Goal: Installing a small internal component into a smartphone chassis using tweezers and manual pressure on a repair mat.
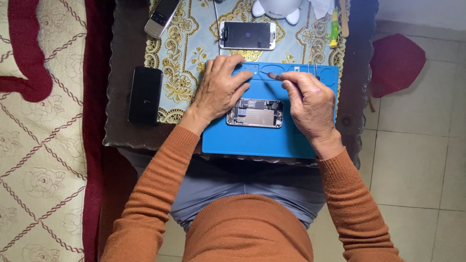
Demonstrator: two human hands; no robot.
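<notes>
An opened phone body (255, 113) with bare circuitry lies on a blue work mat (257, 140) on a small table. My left hand (218, 90) rests flat on the mat at the phone's upper left, fingers spread toward the mat's tray slots. My right hand (310, 104) is closed around a thin metal tool (274, 76), its tip pointing left above the phone. Past the mat, a detached phone screen (247, 35) lies face up.
A black phone (144, 94) lies on the table's left edge, and a silver phone (161, 18) at the back left. A green-handled screwdriver (334, 30) lies at the back right. A patterned cloth (189, 53) covers the tabletop. A bed stands left, a tiled floor right.
</notes>
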